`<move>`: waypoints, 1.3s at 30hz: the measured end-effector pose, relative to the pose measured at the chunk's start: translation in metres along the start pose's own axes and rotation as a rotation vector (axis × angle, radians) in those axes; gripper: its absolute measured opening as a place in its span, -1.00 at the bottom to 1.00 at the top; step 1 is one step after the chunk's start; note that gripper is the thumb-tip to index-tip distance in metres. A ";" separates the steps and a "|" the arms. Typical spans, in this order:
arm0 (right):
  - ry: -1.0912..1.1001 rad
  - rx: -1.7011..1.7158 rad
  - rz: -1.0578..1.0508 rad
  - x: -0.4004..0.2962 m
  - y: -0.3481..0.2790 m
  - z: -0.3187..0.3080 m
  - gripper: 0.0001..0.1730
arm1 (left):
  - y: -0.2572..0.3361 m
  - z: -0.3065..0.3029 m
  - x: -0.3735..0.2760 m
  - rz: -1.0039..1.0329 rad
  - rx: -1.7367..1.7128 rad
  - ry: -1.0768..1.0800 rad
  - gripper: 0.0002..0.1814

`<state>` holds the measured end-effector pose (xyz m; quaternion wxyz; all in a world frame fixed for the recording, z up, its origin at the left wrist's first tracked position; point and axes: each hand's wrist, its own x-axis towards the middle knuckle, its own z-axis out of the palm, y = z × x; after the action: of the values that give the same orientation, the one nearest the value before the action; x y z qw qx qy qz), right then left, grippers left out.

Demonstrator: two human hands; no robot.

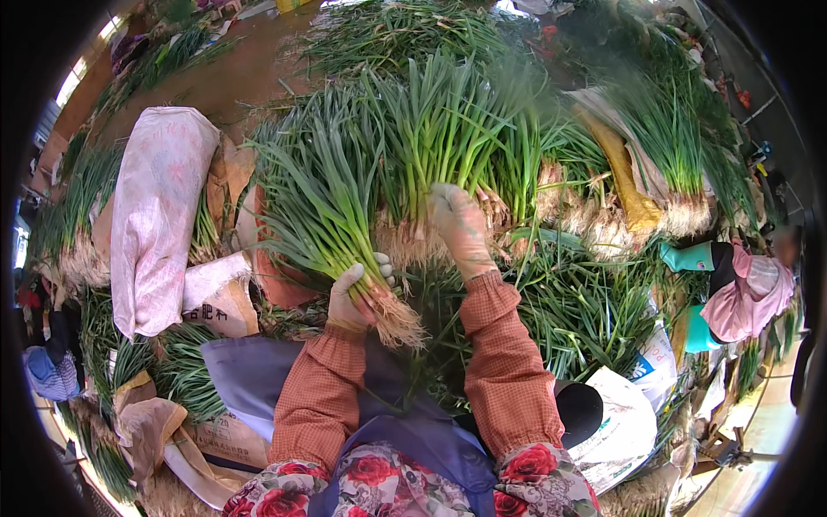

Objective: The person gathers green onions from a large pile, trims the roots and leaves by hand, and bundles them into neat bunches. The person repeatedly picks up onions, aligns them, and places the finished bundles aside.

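Observation:
My left hand, in a pale glove, is closed around the lower stems of a bunch of green onions. Its leaves fan up and to the left, and its pale roots hang toward the lower right. My right hand, also gloved, is at the stems of a standing row of green onions; its fingertips are hidden, so I cannot tell whether it grips any. Loose green leaves lie below and to the right of that hand.
A stuffed white woven sack lies at the left. More onion bunches with roots stand at the right, by a yellow sack. A person in pink with teal boots sits at the far right, another person at the far left.

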<state>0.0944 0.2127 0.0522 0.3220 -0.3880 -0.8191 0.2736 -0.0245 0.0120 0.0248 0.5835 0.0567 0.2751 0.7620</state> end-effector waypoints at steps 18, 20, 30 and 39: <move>-0.270 0.923 0.717 -0.095 0.002 0.003 -0.77 | -0.013 -0.014 0.008 -0.041 -0.087 -0.036 -0.56; -0.025 1.171 0.654 -0.095 0.039 0.015 -0.70 | -0.011 -0.019 0.007 -0.091 -0.199 -0.135 -0.56; -0.380 0.754 0.651 -0.049 -0.039 0.045 -0.68 | -0.012 -0.012 -0.029 -0.229 -0.124 0.026 -0.56; -0.213 0.744 0.594 -0.084 -0.024 0.000 -0.86 | -0.034 -0.021 -0.018 -0.198 -0.067 0.117 -0.60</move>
<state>0.1250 0.1316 0.0425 0.2612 -0.4332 -0.5481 0.6661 0.0016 -0.0064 -0.0051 0.6404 -0.0351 0.2875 0.7113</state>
